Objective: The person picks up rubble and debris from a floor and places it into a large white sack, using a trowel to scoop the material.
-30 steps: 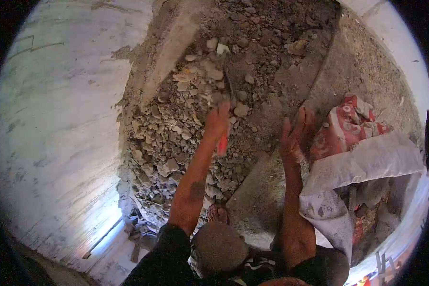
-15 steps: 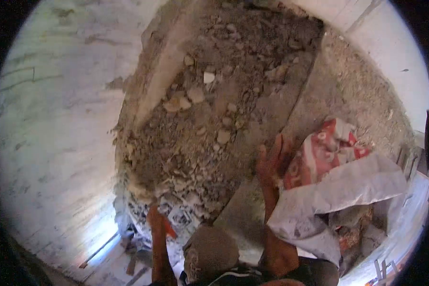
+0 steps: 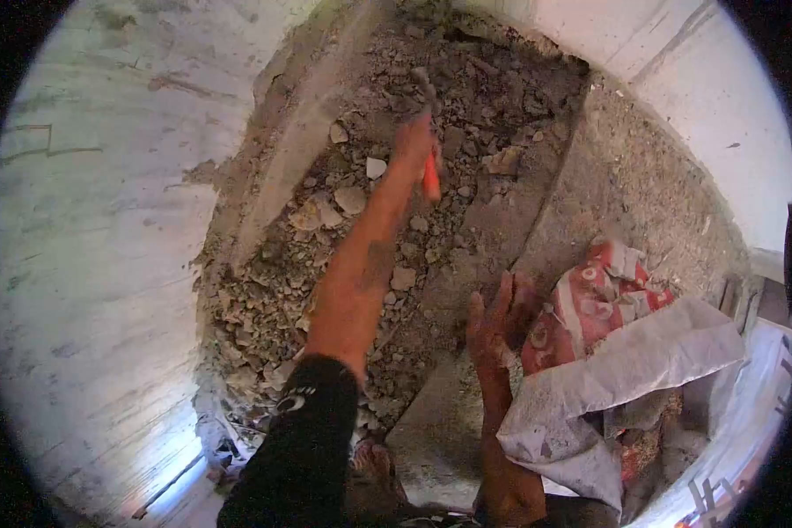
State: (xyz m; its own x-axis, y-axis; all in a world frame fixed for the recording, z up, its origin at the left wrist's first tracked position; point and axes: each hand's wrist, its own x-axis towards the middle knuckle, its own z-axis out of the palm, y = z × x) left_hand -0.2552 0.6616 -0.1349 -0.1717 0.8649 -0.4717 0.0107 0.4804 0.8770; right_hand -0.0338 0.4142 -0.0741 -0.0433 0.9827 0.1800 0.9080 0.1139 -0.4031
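Note:
My left hand [image 3: 415,150] reaches far forward over the rubble, closed around a hand tool with an orange handle [image 3: 431,179]. The tool's narrow dark-grey end [image 3: 424,86] points away from me, down at the loose dirt; its exact kind is blurred. Nearer to me on the right, my right hand [image 3: 500,326] is open, fingers apart and pointing forward. Close beside it is a red-and-white printed sack [image 3: 581,312]. The sack's mouth is folded back into a wide pale rim [image 3: 625,348], with some debris [image 3: 647,440] inside.
Broken stones and soil [image 3: 264,308] cover the middle floor, with larger pale pieces [image 3: 350,201] among them. A whitish wall [image 3: 106,238] rises on the left, and another wall [image 3: 713,79] stands at the far right. A foot [image 3: 377,462] shows at the bottom.
My left hand has swung forward from the near edge of the rubble to its far part, carrying the orange-handled tool. My right hand stays beside the sack.

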